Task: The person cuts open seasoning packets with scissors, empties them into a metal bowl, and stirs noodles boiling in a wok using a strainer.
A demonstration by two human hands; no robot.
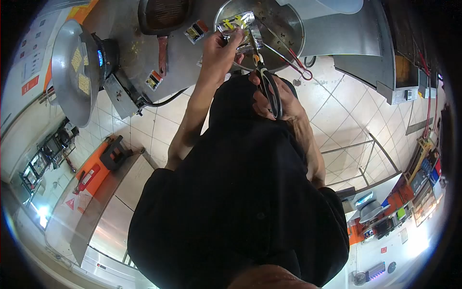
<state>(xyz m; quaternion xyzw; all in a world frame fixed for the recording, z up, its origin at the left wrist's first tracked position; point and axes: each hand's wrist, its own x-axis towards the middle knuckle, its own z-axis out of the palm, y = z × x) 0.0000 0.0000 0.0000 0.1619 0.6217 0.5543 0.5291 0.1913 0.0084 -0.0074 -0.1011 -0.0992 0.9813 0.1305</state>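
My left hand pinches the foil packet over the far metal bowl, seemingly to steady it against the scissors; my right hand is clamped around their handles.

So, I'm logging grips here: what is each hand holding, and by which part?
The right hand holds scissors by the handles; the left hand pinches a silvery packet at its near-left side.

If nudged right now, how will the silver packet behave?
Likely floppy: the silver packet looks thin and foil-like. Probably light, since the left hand holds it in a pinch. Perhaps slippery, given its shiny surface.
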